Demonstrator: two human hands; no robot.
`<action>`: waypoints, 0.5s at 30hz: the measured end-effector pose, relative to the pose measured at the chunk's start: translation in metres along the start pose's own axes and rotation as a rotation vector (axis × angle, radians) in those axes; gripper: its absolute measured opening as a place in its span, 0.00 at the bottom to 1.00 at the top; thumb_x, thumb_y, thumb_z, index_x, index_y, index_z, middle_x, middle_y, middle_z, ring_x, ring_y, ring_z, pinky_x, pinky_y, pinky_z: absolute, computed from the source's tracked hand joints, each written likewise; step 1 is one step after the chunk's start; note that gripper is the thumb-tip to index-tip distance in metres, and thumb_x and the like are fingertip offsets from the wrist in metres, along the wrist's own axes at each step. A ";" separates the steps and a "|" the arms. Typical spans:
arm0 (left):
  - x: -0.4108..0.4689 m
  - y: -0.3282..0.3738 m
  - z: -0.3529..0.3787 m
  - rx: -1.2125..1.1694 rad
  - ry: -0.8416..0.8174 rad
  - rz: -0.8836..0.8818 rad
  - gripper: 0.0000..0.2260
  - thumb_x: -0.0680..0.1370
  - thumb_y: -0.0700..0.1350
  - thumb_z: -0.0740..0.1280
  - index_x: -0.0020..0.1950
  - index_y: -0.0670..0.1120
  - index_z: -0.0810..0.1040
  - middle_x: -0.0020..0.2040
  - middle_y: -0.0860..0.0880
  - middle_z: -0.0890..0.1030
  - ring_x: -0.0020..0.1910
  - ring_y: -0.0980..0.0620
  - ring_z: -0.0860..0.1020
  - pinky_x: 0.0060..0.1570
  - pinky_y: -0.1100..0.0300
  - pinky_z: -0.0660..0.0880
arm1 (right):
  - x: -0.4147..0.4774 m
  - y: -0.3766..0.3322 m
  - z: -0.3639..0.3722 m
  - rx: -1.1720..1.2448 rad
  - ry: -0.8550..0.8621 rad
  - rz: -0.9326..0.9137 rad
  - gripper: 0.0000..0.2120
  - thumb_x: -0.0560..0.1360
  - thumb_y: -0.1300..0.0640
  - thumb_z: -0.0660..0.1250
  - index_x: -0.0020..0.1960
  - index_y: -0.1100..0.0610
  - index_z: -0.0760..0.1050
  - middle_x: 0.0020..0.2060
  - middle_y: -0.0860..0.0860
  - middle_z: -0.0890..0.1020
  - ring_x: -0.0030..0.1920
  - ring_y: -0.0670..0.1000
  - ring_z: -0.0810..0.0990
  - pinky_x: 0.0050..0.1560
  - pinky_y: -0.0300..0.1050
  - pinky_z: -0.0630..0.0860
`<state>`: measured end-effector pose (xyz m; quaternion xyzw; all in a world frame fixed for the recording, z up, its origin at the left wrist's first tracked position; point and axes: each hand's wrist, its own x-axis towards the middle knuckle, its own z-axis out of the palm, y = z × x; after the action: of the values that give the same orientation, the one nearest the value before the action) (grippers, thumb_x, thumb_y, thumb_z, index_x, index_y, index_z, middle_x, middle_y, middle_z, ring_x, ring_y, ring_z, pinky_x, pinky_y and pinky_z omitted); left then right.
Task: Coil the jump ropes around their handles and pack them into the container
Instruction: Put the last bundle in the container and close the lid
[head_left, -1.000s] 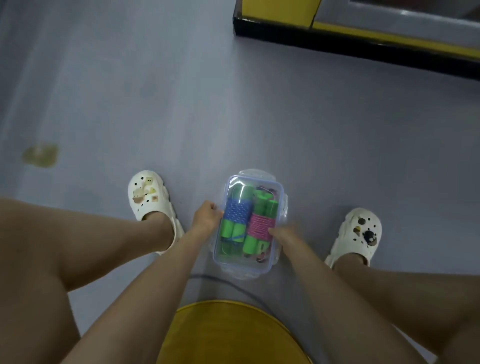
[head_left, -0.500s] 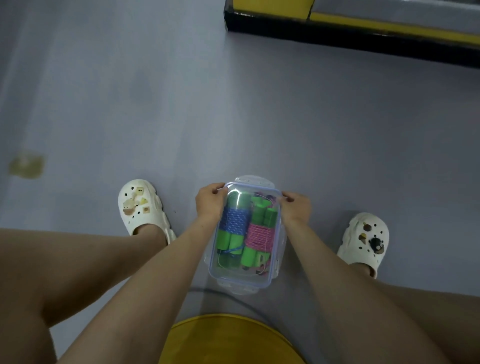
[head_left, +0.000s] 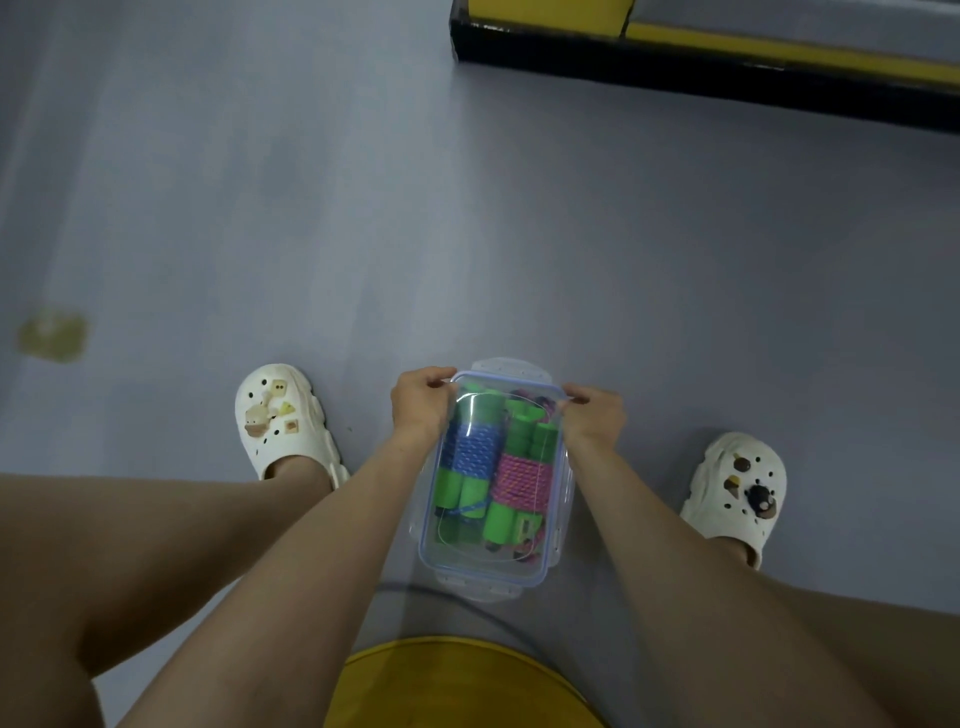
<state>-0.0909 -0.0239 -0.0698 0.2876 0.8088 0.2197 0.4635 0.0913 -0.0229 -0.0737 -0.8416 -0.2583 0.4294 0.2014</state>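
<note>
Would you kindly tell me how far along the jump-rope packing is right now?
Done: the blue rope and pink rope are coiled round their green handles and lie side by side in the clear container, with the lid on top. In hand: the left hand and right hand pinch the lid's far corners. Left: apparently snapping the latches down; the near latch looks unfastened.

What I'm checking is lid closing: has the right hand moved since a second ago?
Yes. The right hand moved along the container, from the middle of its right side to its far right corner, away from the person.
</note>
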 end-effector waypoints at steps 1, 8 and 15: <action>0.001 0.001 -0.001 0.079 -0.019 0.050 0.15 0.74 0.36 0.69 0.61 0.42 0.79 0.50 0.44 0.81 0.52 0.46 0.79 0.56 0.60 0.73 | 0.001 -0.001 0.000 -0.013 -0.010 0.001 0.15 0.71 0.72 0.64 0.56 0.64 0.81 0.51 0.60 0.82 0.52 0.56 0.81 0.51 0.37 0.73; -0.005 0.014 0.009 0.699 -0.161 0.768 0.26 0.68 0.27 0.63 0.65 0.40 0.75 0.61 0.39 0.73 0.60 0.40 0.70 0.52 0.49 0.70 | -0.003 -0.004 -0.004 -0.027 -0.111 0.057 0.14 0.72 0.69 0.65 0.58 0.65 0.79 0.54 0.59 0.82 0.51 0.54 0.80 0.49 0.40 0.74; -0.007 0.004 0.024 0.526 -0.181 0.809 0.12 0.72 0.36 0.61 0.49 0.34 0.82 0.46 0.38 0.83 0.42 0.39 0.81 0.47 0.49 0.77 | -0.010 -0.008 -0.006 -0.047 -0.089 0.023 0.10 0.75 0.69 0.63 0.52 0.66 0.81 0.47 0.61 0.83 0.49 0.58 0.81 0.49 0.49 0.77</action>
<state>-0.0659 -0.0231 -0.0741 0.7040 0.6166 0.1447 0.3212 0.0889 -0.0231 -0.0593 -0.8290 -0.2675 0.4625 0.1649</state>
